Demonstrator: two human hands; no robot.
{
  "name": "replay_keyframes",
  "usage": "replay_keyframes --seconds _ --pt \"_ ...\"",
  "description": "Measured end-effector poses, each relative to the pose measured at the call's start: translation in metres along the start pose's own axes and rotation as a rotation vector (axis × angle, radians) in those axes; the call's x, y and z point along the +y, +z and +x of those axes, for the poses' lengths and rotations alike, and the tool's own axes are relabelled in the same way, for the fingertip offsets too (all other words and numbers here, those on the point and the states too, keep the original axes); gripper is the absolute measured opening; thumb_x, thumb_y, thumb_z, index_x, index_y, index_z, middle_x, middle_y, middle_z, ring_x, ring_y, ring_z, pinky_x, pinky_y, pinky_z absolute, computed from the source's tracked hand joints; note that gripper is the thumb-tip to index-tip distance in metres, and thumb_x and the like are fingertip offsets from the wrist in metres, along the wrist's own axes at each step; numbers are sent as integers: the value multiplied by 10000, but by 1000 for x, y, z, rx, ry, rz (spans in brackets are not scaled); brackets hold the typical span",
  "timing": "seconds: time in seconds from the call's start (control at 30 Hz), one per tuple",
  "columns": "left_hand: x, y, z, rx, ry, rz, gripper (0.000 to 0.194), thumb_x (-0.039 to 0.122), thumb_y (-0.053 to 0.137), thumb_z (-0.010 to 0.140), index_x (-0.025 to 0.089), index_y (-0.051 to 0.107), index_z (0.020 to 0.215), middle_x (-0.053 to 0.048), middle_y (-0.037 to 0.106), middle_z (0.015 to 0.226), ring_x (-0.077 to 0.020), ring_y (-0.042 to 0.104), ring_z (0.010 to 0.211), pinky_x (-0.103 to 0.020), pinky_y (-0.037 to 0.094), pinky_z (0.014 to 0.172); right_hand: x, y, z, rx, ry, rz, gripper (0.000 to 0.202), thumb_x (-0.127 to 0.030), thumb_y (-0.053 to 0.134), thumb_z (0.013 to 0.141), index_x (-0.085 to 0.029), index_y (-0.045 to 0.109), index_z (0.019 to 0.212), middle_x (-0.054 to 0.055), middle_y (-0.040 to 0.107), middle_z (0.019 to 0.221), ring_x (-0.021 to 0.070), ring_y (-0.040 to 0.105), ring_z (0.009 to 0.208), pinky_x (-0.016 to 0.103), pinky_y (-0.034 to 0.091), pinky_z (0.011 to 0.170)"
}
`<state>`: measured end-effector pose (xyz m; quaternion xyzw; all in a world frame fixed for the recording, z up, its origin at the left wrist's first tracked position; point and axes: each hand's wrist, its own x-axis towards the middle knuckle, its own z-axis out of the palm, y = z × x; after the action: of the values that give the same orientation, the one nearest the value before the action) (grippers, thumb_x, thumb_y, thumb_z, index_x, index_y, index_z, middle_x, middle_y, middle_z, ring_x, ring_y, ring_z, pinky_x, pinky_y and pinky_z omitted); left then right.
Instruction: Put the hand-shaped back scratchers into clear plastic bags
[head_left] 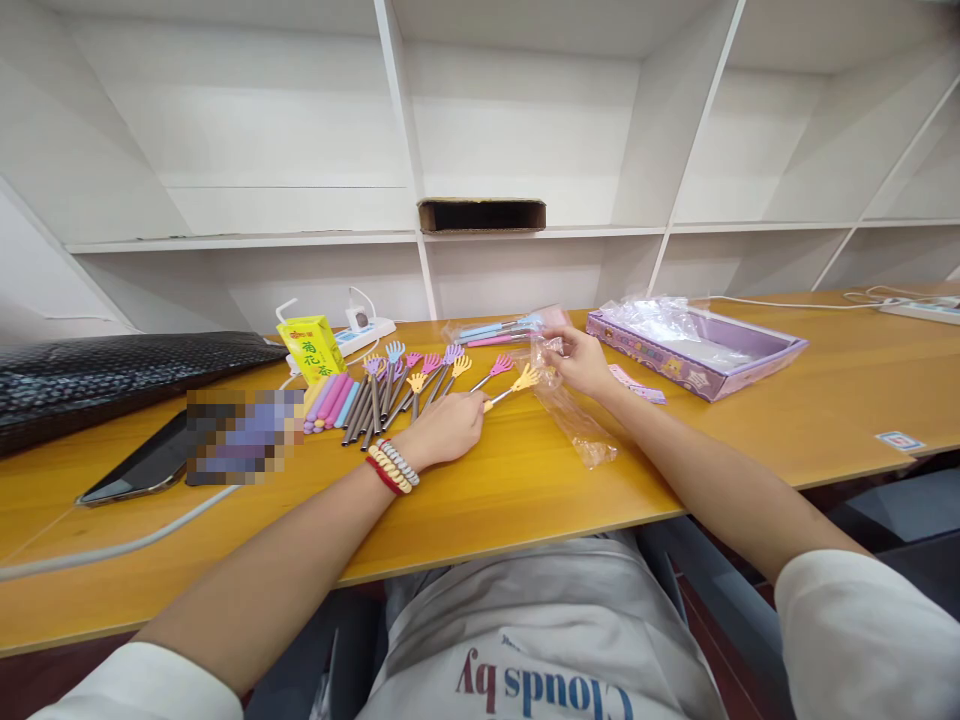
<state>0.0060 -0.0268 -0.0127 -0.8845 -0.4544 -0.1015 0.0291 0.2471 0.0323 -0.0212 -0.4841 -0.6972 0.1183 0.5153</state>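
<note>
My left hand [448, 432] is closed around the handle of a yellow hand-shaped back scratcher [526, 378], whose claw points right, close to the mouth of a clear plastic bag [574, 420]. The top of that bag is pinched in my right hand [582, 360], and the rest of it droops onto the table. Left of my hands lie several loose metal rods with coloured claws [395, 351]. Beside them is a stack of pink, purple and blue foam-like handles [334, 400]. Behind my right hand are bagged back scratchers [491, 332] with blue and pink parts.
A purple open box [697, 378] holding crumpled plastic stands at right, near a small pink card [637, 385]. A yellow-green drink carton [313, 348], a power strip [367, 333], a phone [142, 462] and a black bag [135, 380] are on the left. White shelving rises behind.
</note>
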Motion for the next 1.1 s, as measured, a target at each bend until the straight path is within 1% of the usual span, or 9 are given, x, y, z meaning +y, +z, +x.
replay_keyframes --seconds 0.07,0.17,0.23,0.27,0.4,0.5,0.77,0.93,1.1 --pt "0 -2 0 56 -62 -7 355 300 211 918 163 527 1003 -101 640 873 -213 605 799 -327 412 719 1 1 1 29 48 135 399 -258 568 683 -194 571 1077 1 609 760 114 544 570 253 468 544" --pt "2 -6 0 112 -89 -44 379 364 174 927 178 494 1010 -81 631 823 -207 600 744 -319 409 670 2 2 3 91 107 364 689 -244 607 637 -227 366 1282 -10 586 825 113 572 598 239 477 506" --pt "4 -7 0 101 -66 -51 402 419 172 922 189 499 967 -72 625 806 -205 596 733 -313 408 654 2 2 5 142 159 494 823 -236 645 598 -229 257 1324 -21 581 826 110 581 609 238 486 512" --pt "4 -6 0 85 -52 -43 408 438 179 918 194 505 939 -69 623 800 -205 594 731 -311 407 653 1 2 6 155 193 553 827 -239 665 579 -222 268 1305 -26 583 814 109 581 609 240 490 519" --pt "5 -2 0 39 -31 3 416 463 197 909 204 522 887 -62 626 803 -205 595 742 -313 407 674 -2 3 9 103 296 741 480 -282 729 521 -178 491 925 -42 575 680 99 562 555 243 489 517" --pt "3 1 0 33 -30 9 432 467 184 909 204 526 900 -64 628 817 -207 593 746 -313 406 672 -5 6 8 72 333 829 391 -299 750 512 -191 448 737 -69 521 569 80 524 491 228 476 490" --pt "4 -1 -2 38 -32 33 456 478 165 908 208 533 914 -70 632 826 -219 596 746 -316 407 649 -15 11 2 -53 394 1011 329 -296 703 622 -220 408 746 -63 560 620 107 582 535 275 528 511" --pt "7 -3 -2 49 -72 52 467 485 164 907 200 534 903 -72 632 822 -215 601 752 -304 404 630 -17 10 -1 -136 299 1024 370 -229 753 560 -200 514 841 19 669 835 182 654 759 347 560 664" --pt "6 -2 -1 61 -108 75 474 476 164 910 197 548 910 -73 638 818 -215 602 748 -300 402 629 -15 8 -1 -220 354 1032 323 -199 767 550 -168 596 823 54 693 808 189 656 697 316 568 598"
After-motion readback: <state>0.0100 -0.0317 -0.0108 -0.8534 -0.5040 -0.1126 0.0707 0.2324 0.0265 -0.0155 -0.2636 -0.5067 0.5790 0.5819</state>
